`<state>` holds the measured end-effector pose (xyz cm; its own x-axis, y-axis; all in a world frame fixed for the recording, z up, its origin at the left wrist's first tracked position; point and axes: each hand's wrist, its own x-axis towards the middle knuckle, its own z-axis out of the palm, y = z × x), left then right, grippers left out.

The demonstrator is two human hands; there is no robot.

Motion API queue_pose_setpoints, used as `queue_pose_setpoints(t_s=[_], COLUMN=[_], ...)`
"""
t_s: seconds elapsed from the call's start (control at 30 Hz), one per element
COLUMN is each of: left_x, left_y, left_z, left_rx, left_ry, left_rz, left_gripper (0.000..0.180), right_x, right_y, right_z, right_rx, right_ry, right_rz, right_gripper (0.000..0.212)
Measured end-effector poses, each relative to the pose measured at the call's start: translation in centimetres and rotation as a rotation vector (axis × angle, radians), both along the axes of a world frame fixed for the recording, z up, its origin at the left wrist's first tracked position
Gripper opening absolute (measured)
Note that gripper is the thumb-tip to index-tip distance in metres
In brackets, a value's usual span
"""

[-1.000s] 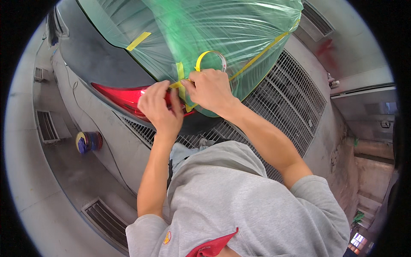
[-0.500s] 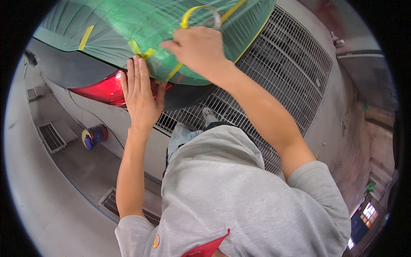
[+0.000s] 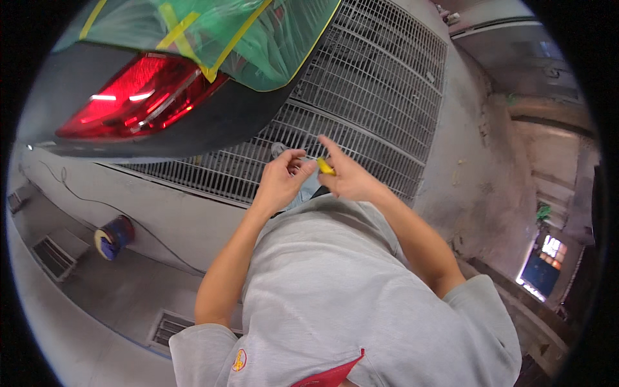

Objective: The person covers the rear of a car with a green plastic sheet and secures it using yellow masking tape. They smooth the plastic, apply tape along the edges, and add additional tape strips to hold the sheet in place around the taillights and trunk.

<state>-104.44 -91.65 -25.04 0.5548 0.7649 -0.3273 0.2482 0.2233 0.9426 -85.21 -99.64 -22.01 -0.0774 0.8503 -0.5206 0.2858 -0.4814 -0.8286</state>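
Both my hands are raised close together in front of my body, back from the car. In my right hand [image 3: 351,179] sits a roll of yellow masking tape [image 3: 325,167], mostly hidden by the fingers, while the index finger points outward. My left hand [image 3: 278,184] is just beside it, fingers loosely curled and apart from the thumb, with nothing visible in them. Ahead to the left is a red tail light [image 3: 138,97], uncovered. Above it, translucent green masking film [image 3: 261,61] covers the car body, held by yellow tape strips [image 3: 240,37] that meet at the lamp's upper edge.
The dark bumper [image 3: 213,126] curves below the tail light. A metal floor grating [image 3: 377,84] lies ahead and under my feet. At left, a bucket [image 3: 115,237] with something blue in it stands near a thin hose [image 3: 151,227]. A grey wall runs along the right.
Both hands have come off the film and tail light and drawn back together toward my body, the right bringing the tape roll. The car now appears farther up and left.
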Motion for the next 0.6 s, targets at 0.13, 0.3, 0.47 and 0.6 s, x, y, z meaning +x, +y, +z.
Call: queue_pose_setpoints(t_s=[0.13, 0.3, 0.47, 0.6], left_x=[0.6, 0.0, 2.4, 5.9], left_y=[-3.1, -1.7, 3.7, 9.0], left_z=[-0.8, -1.6, -3.7, -4.9], left_rx=[-0.104, 0.111, 0.314, 0.525], left_ry=[-0.141, -0.074, 0.068, 0.182], left_rz=[0.035, 0.341, 0.688, 0.994], left_gripper=[0.024, 0.018, 0.019, 0.019], right_x=[-1.6, -1.0, 3.4, 5.6], right_y=[0.8, 5.1, 13.8, 22.0], right_z=[3.3, 4.5, 2.4, -1.0], right_rx=[-0.16, -0.196, -0.059, 0.18], right_ry=[0.032, -0.02, -0.41, -0.493], right_rz=[0.066, 0.228, 0.527, 0.59], right_gripper=[0.08, 0.051, 0.035, 0.025])
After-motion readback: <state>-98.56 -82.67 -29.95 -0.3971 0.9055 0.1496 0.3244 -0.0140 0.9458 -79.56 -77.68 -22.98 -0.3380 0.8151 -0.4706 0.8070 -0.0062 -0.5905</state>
